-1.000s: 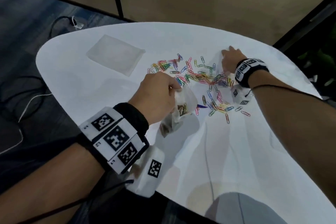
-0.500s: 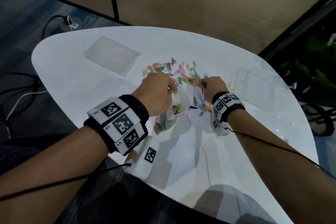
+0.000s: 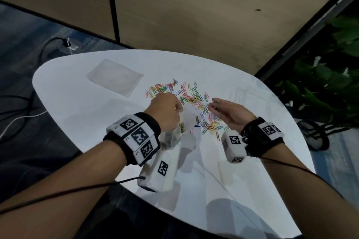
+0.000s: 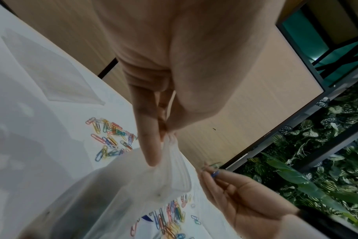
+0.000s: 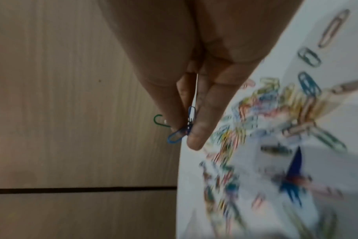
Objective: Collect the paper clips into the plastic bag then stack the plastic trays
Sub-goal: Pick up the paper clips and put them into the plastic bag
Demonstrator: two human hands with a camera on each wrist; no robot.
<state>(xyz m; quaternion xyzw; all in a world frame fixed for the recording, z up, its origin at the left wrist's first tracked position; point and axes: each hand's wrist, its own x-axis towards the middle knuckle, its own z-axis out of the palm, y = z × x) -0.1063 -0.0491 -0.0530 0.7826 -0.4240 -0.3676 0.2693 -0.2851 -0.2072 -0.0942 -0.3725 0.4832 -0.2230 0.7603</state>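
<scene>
left hand [image 3: 165,110] pinches plastic bag [image 4: 121,190] mouth, bag hanging over bench [image 3: 77,106] | right hand [image 3: 229,114] fingers [image 5: 196,129] clamped on blue and green paper clips [image 5: 177,135], just right of the mouth | loose clips [image 3: 186,93] beyond

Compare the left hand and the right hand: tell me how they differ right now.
The left hand shows its back to the head camera and pinches the plastic bag by its rim; the right hand is turned palm up and pinches a few paper clips, blue and green among them. Both are raised above the white table, close to the loose clips.
</scene>
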